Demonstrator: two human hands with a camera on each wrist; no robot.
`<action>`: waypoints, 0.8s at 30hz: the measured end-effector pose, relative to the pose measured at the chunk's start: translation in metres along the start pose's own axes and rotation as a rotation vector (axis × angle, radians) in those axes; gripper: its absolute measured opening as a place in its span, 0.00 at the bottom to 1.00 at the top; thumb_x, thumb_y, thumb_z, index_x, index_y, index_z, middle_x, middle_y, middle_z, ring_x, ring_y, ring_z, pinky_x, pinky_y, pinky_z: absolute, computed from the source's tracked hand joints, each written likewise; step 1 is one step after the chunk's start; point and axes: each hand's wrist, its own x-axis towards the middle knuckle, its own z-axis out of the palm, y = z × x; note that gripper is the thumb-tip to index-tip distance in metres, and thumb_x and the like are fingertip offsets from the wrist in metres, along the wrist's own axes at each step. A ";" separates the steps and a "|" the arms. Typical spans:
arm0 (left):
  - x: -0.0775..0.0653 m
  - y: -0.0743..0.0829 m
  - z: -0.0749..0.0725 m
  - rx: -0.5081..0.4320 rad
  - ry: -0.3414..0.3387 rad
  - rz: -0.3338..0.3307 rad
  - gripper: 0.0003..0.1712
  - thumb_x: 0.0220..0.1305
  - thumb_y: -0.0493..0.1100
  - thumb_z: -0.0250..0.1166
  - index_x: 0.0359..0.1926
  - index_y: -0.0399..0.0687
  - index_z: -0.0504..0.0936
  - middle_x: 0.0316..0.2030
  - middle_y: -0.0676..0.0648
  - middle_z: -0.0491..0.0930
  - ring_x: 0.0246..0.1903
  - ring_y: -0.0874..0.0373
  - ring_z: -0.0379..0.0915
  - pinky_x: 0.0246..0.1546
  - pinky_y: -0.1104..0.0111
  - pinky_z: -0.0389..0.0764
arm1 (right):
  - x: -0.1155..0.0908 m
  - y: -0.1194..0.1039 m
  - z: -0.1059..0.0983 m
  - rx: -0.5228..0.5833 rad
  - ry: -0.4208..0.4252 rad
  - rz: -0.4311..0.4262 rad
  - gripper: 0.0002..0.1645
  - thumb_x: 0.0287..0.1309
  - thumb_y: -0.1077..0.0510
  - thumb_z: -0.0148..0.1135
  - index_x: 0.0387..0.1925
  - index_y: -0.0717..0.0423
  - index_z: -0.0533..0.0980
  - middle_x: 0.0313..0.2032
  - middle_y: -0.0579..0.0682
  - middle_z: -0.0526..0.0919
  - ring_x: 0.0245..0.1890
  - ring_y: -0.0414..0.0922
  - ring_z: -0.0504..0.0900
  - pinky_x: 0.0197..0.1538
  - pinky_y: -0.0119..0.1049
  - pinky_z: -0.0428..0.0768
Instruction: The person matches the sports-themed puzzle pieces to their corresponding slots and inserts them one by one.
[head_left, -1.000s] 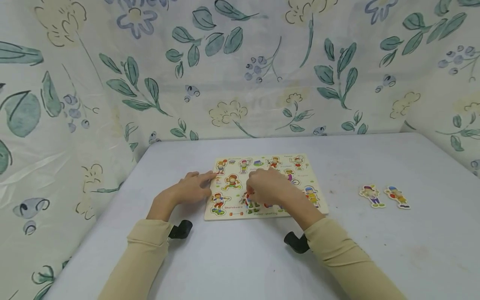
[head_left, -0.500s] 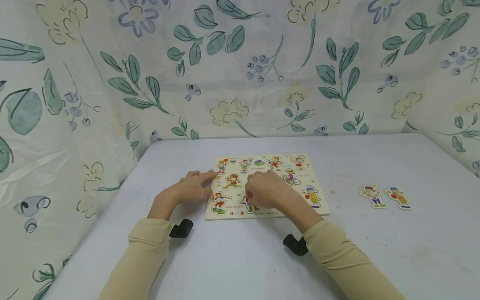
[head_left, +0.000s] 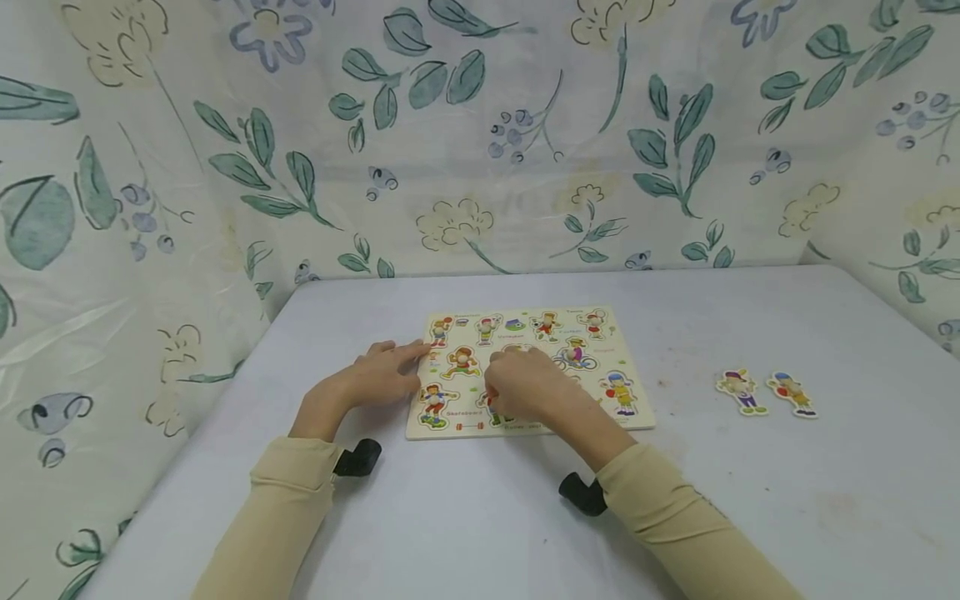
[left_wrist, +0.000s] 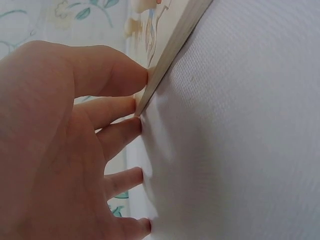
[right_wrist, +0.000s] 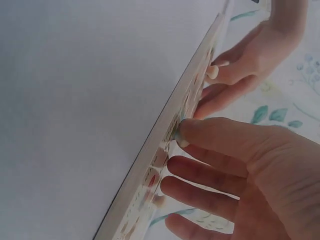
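Observation:
A wooden peg puzzle board (head_left: 643, 417) lies flat on the table, filled with several sport-figure pieces. My left hand (head_left: 375, 377) rests at its left edge, fingers spread; in the left wrist view the thumb touches the board's edge (left_wrist: 172, 55), while lower fingertips meet the tablecloth. Over the lower middle of the board is my right hand (head_left: 525, 382). Its thumb and index finger pinch a roller-skating puzzle piece (head_left: 497, 414), mostly covered by the hand. In the right wrist view the other fingers (right_wrist: 200, 192) extend above the board.
Two loose figure pieces, one with a purple cap (head_left: 741, 392) and one with a blue cap (head_left: 791, 395), lie on the white table (head_left: 465, 525) right of the board. A floral curtain (head_left: 480, 167) hangs behind. Black wrist mounts (head_left: 358, 457) sit by both sleeves.
My right hand has shifted slightly left and down over the roller-skating piece, keeping its pinch. The left hand stays at the board's edge. The loose pieces have not moved.

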 end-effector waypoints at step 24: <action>0.000 -0.001 0.001 0.006 0.004 0.022 0.39 0.63 0.44 0.52 0.76 0.50 0.59 0.77 0.43 0.52 0.75 0.33 0.36 0.68 0.32 0.41 | -0.005 0.000 0.002 0.022 0.033 0.003 0.02 0.59 0.55 0.68 0.34 0.48 0.84 0.33 0.42 0.78 0.39 0.42 0.73 0.46 0.41 0.77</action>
